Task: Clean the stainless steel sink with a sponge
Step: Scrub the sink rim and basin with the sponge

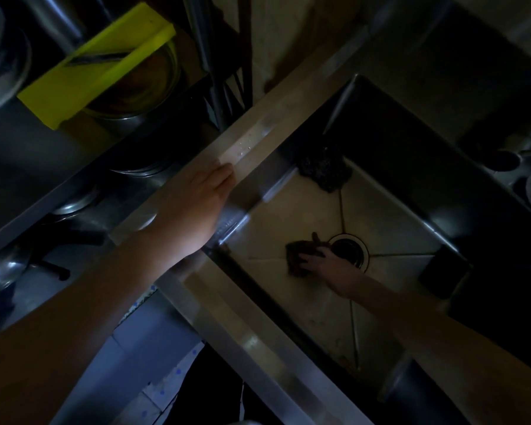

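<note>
With my left hand (pixel 196 207) braced flat on the sink (pixel 258 139) rim and my right hand (pixel 322 263) pressing the sponge (pixel 298 254) down beside the drain (pixel 350 248), I judged firm, overlapping strokes best.

Your left arm reaches forward from the lower left, its bare forearm nearly straight. Your left hand (pixel 193 207) lies palm down, fingers straight and close together, pointing up and right. Your right arm comes in from the lower right, stretched down and leftward. Your right hand (pixel 322 265) presses its fingers flat on the sponge (pixel 295 254).
</note>
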Tool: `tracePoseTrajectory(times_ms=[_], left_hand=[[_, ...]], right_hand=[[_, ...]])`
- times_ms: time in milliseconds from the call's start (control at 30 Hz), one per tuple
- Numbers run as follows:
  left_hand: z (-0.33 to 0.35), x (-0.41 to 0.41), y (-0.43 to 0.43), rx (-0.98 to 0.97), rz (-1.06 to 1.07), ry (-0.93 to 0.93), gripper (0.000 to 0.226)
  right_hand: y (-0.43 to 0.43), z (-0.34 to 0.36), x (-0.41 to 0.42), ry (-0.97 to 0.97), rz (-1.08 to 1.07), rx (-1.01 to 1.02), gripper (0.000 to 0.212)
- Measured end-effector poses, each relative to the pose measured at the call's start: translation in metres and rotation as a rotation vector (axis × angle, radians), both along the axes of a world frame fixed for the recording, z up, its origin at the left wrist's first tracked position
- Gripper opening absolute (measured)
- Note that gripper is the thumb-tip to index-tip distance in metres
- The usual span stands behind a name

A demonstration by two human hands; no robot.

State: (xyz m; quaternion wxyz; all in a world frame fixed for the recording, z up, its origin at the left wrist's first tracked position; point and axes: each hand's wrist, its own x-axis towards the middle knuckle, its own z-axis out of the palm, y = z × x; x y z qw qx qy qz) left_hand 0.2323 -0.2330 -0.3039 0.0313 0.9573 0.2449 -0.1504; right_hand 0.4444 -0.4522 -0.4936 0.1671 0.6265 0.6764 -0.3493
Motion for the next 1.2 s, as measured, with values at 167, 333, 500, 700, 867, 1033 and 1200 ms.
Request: tracePoseTrajectory(times_ms=[167, 333, 500, 700, 867, 1033, 1200], left_hand=[[0.003, 0.001, 0.001, -0.037, 0.016, 0.016, 0.067], [0.003, 0.002, 0.0, -0.035, 0.008, 0.013, 0.064], [0.004, 0.002, -0.001, -0.001, 0.001, 0.013, 0.06], [-0.001, 0.002, -0.008, 0.044, 0.014, -0.008, 0.062], [-0.009, 0.0, -0.031, 0.001, 0.021, -0.02, 0.069], [-0.011, -0.001, -0.065, -0.034, 0.004, -0.088, 0.061], [-0.007, -0.005, -0.095, -0.059, -0.008, -0.077, 0.053]], right_hand=[[0.035, 0.0, -0.058, 0.128, -0.03, 0.043, 0.062], [0.071, -0.003, -0.088, 0.128, -0.01, 0.12, 0.052], [0.048, -0.014, -0.098, 0.147, 0.177, 0.147, 0.045], [-0.001, -0.004, -0.078, 0.189, 0.096, 0.038, 0.049], [-0.06, -0.002, -0.055, 0.227, 0.095, 0.036, 0.059], [-0.118, -0.004, -0.039, 0.158, 0.141, -0.02, 0.055], [-0.148, 0.002, -0.024, 0.181, 0.065, -0.08, 0.061]])
